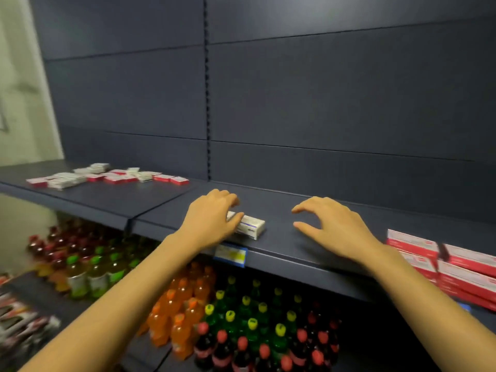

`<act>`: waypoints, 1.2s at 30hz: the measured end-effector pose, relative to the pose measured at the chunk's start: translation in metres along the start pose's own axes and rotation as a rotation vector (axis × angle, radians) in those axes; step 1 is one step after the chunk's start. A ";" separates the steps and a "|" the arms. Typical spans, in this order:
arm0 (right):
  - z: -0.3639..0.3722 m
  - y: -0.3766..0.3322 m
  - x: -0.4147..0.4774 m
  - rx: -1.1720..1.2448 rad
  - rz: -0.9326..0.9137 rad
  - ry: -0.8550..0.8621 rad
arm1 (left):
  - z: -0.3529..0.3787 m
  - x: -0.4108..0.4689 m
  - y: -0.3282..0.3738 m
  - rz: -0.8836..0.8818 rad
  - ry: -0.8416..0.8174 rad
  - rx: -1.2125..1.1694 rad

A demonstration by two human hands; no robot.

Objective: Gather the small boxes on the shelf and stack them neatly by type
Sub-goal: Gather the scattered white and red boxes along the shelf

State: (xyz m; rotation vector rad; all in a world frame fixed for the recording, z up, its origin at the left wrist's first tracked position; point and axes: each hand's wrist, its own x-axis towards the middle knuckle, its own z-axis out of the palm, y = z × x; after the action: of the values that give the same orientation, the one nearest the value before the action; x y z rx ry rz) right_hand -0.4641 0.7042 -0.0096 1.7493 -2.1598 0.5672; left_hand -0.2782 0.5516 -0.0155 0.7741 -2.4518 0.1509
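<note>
While our left hand (pixel 212 218) gripped a small white box (pixel 253 227) near the front edge of the dark shelf (pixel 308 253), our right hand (pixel 332 226) hovered just beside it, fingers spread, holding nothing. Mixed red and white small boxes (pixel 107 176) lay scattered far left on the shelf. Red cartons (pixel 461 267) sat stacked at right. Drink bottles (pixel 241 318) stood below.

left grip (pixel 212 220) curled, right grip (pixel 335 226) splayed

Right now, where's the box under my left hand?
Head view, centre: the white box sits on the shelf near its front edge, gripped by the left hand, above the price tag.
</note>
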 end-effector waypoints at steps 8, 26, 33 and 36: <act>0.046 -0.089 0.077 0.044 -0.132 -0.065 | -0.029 -0.039 -0.120 -0.205 -0.038 0.089; 0.156 -0.250 0.217 0.032 0.006 -0.148 | -0.047 -0.048 -0.342 -0.172 -0.144 0.122; 0.180 -0.244 0.268 -0.006 0.134 -0.164 | -0.017 -0.003 -0.371 -0.136 -0.138 0.053; 0.196 -0.237 0.299 -0.046 0.199 -0.168 | 0.002 0.019 -0.379 -0.095 -0.152 0.081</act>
State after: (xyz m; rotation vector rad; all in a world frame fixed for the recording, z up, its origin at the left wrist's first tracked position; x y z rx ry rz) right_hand -0.2931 0.3105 -0.0145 1.6211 -2.4602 0.4260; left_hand -0.0805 0.2283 -0.0287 0.9672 -2.5579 0.1613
